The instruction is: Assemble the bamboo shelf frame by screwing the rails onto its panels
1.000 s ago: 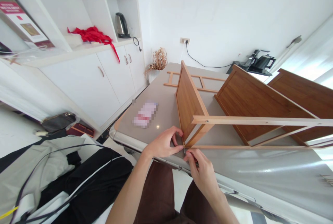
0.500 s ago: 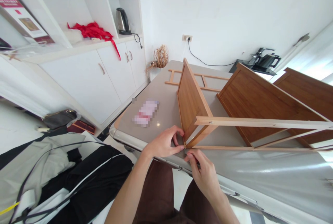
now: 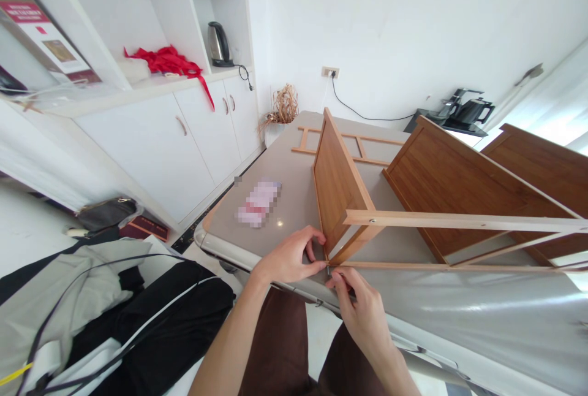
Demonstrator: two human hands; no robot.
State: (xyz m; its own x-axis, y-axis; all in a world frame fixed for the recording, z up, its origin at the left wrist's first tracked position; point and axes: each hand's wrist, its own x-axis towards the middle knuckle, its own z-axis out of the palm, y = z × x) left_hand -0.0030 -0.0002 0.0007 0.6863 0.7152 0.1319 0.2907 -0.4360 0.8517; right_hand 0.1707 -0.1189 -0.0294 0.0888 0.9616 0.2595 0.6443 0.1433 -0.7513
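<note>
You have one wooden shelf unit point(image 3: 450, 187) on its side on the counter point(image 3: 294, 187), with three brown panels visible, standing on edge. Two pale rails run along your side of it, an upper rail point(image 3: 427, 219) and a lower rail point(image 3: 395, 266). Your left hand point(image 3: 294, 256) grips the corner where the leftmost panel meets the lower rail, thumb at the rail's end. Your right hand point(image 3: 357, 295) pinches one small metal piece point(image 3: 329, 271) at that same end; it is too small to tell whether it is a screw or a tool tip. One ladder-like frame point(image 3: 361, 148) lies flat behind the leftmost panel, and one blurred pinkish item point(image 3: 258, 203) lies to the left. Farther out you have two kettles: a silver-and-black kettle point(image 3: 219, 45) in the white cabinet point(image 3: 147, 132), near one red cloth point(image 3: 169, 62), and a black kettle point(image 3: 469, 112) at the far right.
</note>
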